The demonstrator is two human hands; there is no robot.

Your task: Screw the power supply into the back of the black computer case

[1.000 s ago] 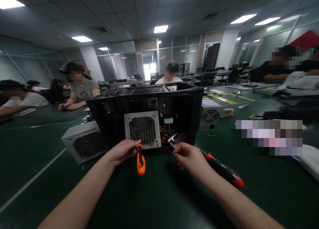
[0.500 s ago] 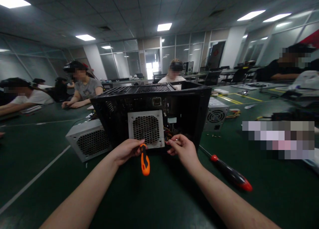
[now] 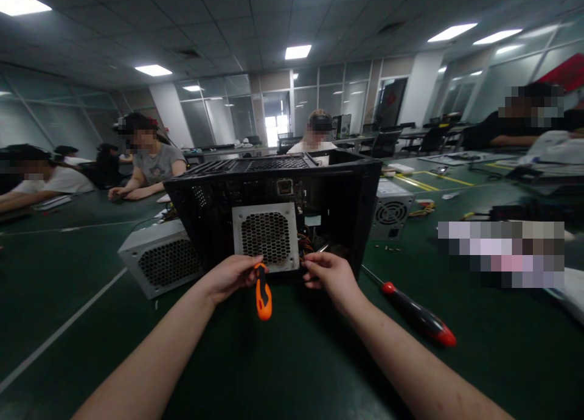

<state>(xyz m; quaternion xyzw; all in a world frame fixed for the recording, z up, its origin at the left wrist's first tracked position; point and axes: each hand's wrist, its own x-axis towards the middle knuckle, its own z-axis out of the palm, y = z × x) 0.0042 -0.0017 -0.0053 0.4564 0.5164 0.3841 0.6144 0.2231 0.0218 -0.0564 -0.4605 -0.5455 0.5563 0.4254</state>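
My left hand is closed on a tool with an orange-and-black handle. The handle points down toward me, and the tool's working end is hidden. My right hand has its fingertips pinched together at the lower right corner of a grey power supply. A thin shiny sliver shows just past those fingers; what they hold cannot be made out. Behind the hands stands a black computer case, its open side facing me. The power supply sits at that opening, its honeycomb grille toward me, with coloured cables to its right.
A second power supply lies left of the case, and a third stands to its right. A red-and-black screwdriver rests on the green table near my right forearm. Several small screws lie nearby. People sit around the table.
The view has shifted slightly. My right fingertips have turned a little at the power supply's corner, and the shiny sliver beyond them shows at another angle. My left hand keeps its grip.
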